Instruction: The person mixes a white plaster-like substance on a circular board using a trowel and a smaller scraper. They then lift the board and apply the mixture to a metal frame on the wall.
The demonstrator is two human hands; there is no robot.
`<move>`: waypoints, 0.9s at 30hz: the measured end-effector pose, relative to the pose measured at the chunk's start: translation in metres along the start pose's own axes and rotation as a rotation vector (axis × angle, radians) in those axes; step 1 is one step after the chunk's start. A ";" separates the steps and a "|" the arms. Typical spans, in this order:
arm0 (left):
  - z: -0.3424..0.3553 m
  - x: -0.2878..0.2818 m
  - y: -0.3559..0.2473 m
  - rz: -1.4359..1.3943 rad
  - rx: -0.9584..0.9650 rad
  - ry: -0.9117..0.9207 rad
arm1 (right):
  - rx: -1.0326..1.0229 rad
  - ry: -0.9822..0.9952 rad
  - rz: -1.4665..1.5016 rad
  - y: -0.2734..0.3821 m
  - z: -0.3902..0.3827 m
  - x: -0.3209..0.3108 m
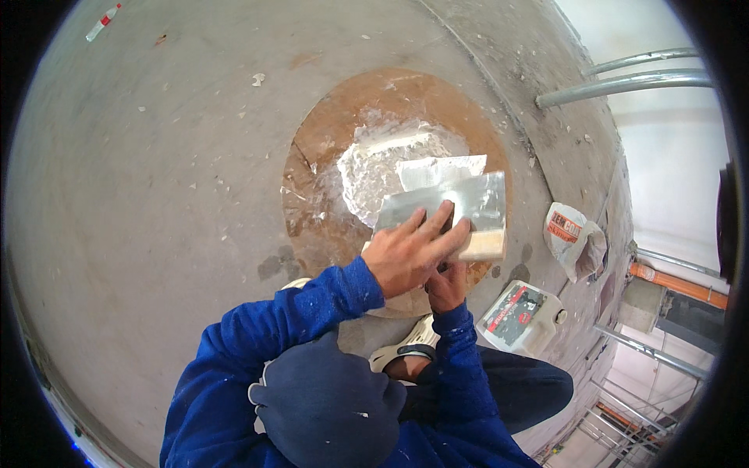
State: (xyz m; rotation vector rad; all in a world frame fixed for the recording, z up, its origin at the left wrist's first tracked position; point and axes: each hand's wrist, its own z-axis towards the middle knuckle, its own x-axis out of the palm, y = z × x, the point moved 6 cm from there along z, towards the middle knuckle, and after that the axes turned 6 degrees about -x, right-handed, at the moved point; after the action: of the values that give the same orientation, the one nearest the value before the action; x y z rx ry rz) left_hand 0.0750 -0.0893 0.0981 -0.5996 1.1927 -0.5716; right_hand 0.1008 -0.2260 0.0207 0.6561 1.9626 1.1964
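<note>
My left hand (pixel 409 249) holds a broad, flat metal trowel (pixel 413 204), its fingers stretched over the blade and a dark piece showing between them. Close under it, my right hand (pixel 447 288) is closed round a dark handle, mostly hidden by the left hand. A pale, cream-coloured edge (pixel 485 246) juts out at the trowel's right end. Beyond the blade shows a second flat piece coated in white paste (pixel 441 171); how it joins the rest is hidden. A patch of wet white plaster (pixel 367 183) lies spread on a round brown board (pixel 398 86) on the floor.
On the right stand a white jerrycan (pixel 521 318) with a dark label and a crumpled white bag (pixel 573 240). Metal scaffold tubes (pixel 624 87) rise along the right side. A plastic bottle (pixel 103 23) lies far left. My cream clog (pixel 406 345) is near the board.
</note>
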 end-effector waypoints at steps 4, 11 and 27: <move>0.024 -0.006 0.025 -0.049 -0.082 -0.049 | 0.040 -0.041 0.214 0.019 -0.008 0.004; 0.017 -0.032 0.063 -0.085 -0.090 -0.163 | 0.066 -0.174 0.125 0.025 -0.027 -0.067; -0.019 -0.035 0.045 0.087 0.347 -0.148 | -0.270 0.399 -1.064 0.205 -0.010 -0.113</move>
State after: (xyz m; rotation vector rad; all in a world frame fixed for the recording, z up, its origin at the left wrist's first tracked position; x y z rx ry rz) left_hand 0.0512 -0.0355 0.0849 -0.2880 0.9476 -0.6315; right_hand 0.1705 -0.2249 0.2450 -0.7615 1.9358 0.8733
